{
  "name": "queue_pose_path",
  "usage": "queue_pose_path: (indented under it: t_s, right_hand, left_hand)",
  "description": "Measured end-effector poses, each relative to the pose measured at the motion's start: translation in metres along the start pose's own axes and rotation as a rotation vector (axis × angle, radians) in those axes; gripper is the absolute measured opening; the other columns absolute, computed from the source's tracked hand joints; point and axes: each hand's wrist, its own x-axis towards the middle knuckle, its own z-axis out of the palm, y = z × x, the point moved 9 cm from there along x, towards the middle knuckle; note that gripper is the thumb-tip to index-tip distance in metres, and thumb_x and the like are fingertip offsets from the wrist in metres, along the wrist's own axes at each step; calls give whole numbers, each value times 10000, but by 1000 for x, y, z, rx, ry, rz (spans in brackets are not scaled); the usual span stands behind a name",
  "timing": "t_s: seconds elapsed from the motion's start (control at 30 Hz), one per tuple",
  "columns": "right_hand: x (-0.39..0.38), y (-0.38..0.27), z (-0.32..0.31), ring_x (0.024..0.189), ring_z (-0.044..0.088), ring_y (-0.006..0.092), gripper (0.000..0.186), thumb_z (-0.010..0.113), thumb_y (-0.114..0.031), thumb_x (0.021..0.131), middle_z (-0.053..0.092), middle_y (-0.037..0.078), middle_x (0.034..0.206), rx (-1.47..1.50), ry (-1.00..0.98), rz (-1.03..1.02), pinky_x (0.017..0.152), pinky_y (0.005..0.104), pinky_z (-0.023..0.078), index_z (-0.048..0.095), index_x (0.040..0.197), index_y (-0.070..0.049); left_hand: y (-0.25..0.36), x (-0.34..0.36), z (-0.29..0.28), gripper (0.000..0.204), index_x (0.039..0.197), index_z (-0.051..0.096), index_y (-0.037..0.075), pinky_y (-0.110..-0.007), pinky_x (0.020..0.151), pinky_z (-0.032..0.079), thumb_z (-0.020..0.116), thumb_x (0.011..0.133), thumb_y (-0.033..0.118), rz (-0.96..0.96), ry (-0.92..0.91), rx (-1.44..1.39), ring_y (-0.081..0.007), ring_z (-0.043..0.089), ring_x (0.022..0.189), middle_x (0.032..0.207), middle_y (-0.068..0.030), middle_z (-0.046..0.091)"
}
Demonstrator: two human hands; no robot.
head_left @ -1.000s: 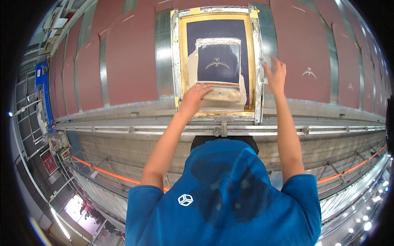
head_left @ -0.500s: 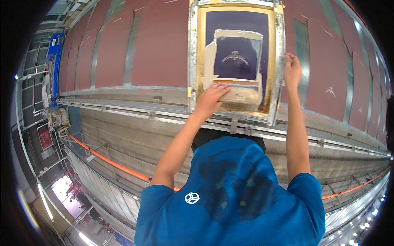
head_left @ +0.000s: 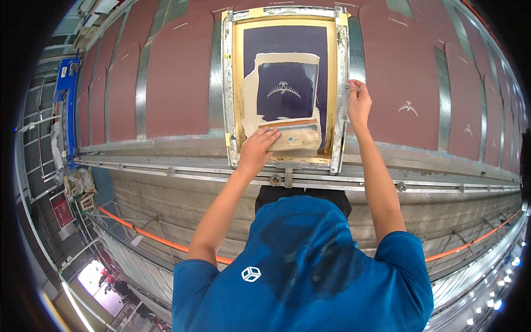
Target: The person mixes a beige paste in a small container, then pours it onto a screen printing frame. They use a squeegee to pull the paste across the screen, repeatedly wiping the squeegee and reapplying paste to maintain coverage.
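In front of me lies a screen-printing frame (head_left: 341, 72) with a yellowish inner border and a dark purple mesh (head_left: 287, 39). Beige ink (head_left: 250, 91) is smeared around a pale crested arc motif (head_left: 284, 90) in the mesh. Across the lower part of the mesh rests a wide squeegee (head_left: 296, 137), coated with ink. My left hand (head_left: 258, 146) is closed over its left end, fingers on top and thumb hidden. At the frame's right side, my right hand (head_left: 359, 102) pinches the outer edge with bent fingers.
Maroon panels (head_left: 177, 83) lie in a row along the long table, with shiny strips between them. Small pale motifs (head_left: 408, 108) mark panels to the right. A metal rail (head_left: 354, 180) with knobs runs along the near edge. Behind me is an orange pipe (head_left: 160, 239).
The whole view has shifted, putting the frame and both hands further left in it. Against the rail and panels, the frame has moved slightly right. Both hands keep their grips.
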Motion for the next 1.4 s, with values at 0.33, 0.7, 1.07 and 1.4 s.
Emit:
queue_pose_path:
  t_s: [0.33, 0.7, 1.07, 1.4]
  right_hand:
    - [2, 3, 23, 522, 477, 262, 232, 565, -277, 1017, 520, 109, 577, -138, 21, -27, 631, 413, 428, 687, 1105, -100]
    - [5, -18, 13, 773, 573, 225, 343, 643, -372, 978, 606, 86, 795, -490, -58, -226, 773, 386, 486, 694, 1219, -133]
    - [36, -122, 118, 1096, 613, 319, 326, 734, -147, 827, 676, 116, 1150, -552, -510, -485, 944, 418, 511, 710, 1135, -44]
    - [-131, -63, 85, 1149, 562, 352, 470, 741, -15, 736, 640, 161, 1194, -409, -474, -510, 1012, 444, 470, 647, 1196, -29]
  left_hand:
    - [-19, -31, -10, 706, 1315, 653, 147, -439, 1133, 432, 765, 644, -41, 96, 10, 8, -283, 556, 1314, 1369, -45, 634]
    - [-43, 41, -8, 672, 1335, 641, 161, -416, 1139, 425, 721, 702, -49, 148, 65, 106, -273, 560, 1306, 1398, -39, 613]
    - [-85, 238, -66, 395, 1112, 761, 109, -374, 847, 560, 680, 729, 57, -122, -154, -156, -307, 720, 926, 1031, -143, 746]
    - [-64, 81, -6, 474, 1150, 737, 153, -396, 953, 549, 741, 699, 9, 81, -125, 4, -279, 677, 1081, 1174, -64, 724]
